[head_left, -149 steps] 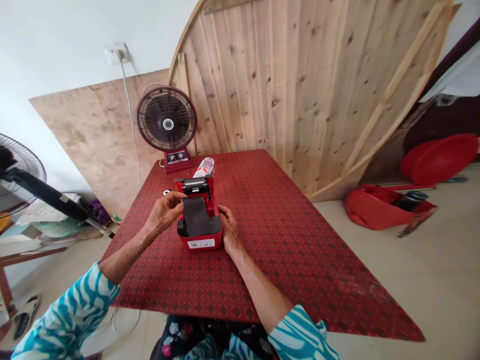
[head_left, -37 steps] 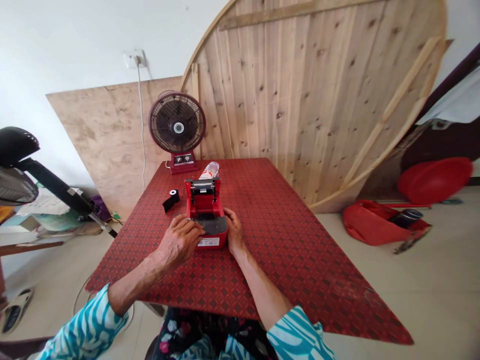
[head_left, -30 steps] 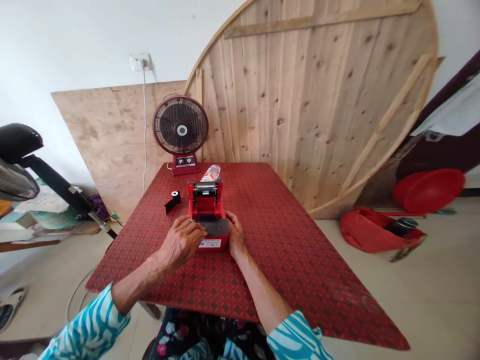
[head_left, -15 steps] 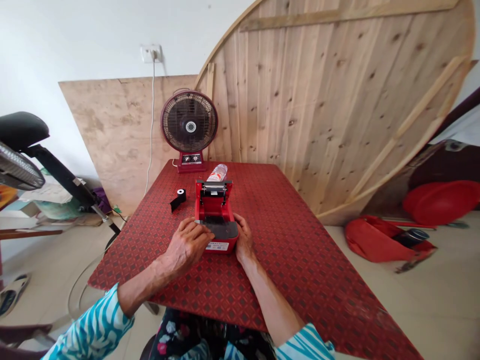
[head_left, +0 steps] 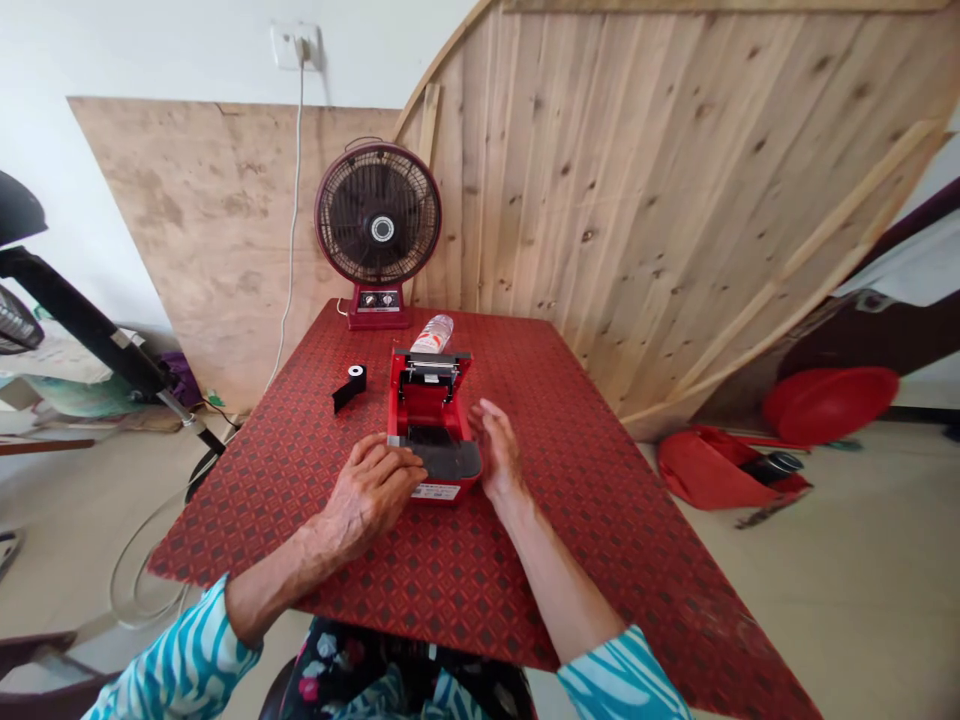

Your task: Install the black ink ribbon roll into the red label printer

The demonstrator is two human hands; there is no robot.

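Note:
A red label printer (head_left: 433, 489) sits on the table with its lid (head_left: 430, 372) tipped back, showing the black rollers and red inside. My left hand (head_left: 380, 482) is closed over its left front edge, with fingers bent onto the dark front panel. To the right of the printer, my right hand (head_left: 496, 447) is open, its fingers slightly spread and holding nothing. A small roll of black ribbon (head_left: 351, 388) with a white core lies to the left of the printer, its loose end trailing. Behind the lid a clear plastic bottle (head_left: 433, 335) with a red and white label lies tilted.
A dark red fan (head_left: 381, 228) stands at the table's (head_left: 585, 530) back edge, its cord running to a wall socket (head_left: 295, 47). Wooden boards (head_left: 570, 200) lean on the wall. A black floor fan (head_left: 82, 320) is at left. On the floor at right lies a red bag (head_left: 697, 470).
My right hand has let go of the printer's right side, and its fingers have lifted and spread. My left hand stays on the printer. The camera view has shifted slightly.

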